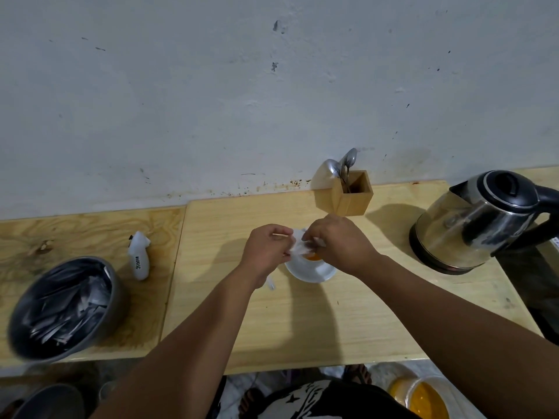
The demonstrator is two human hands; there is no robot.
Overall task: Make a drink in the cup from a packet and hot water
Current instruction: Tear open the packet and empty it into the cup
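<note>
A white cup (311, 270) stands in the middle of the wooden table (332, 322), with orange powder (313, 257) showing inside it. Directly above the cup, my left hand (267, 252) and my right hand (338, 243) both pinch a small white packet (298, 247), one at each end. The packet hangs over the cup's mouth and my fingers hide most of it. A steel electric kettle (478, 222) with a black lid and handle sits at the right of the table.
A wooden holder with spoons (351, 192) stands against the wall behind the cup. On the left board are a grey bowl full of packets (66, 306) and a small white device (139, 256). A yellow tub (423, 397) sits on the floor below the table edge.
</note>
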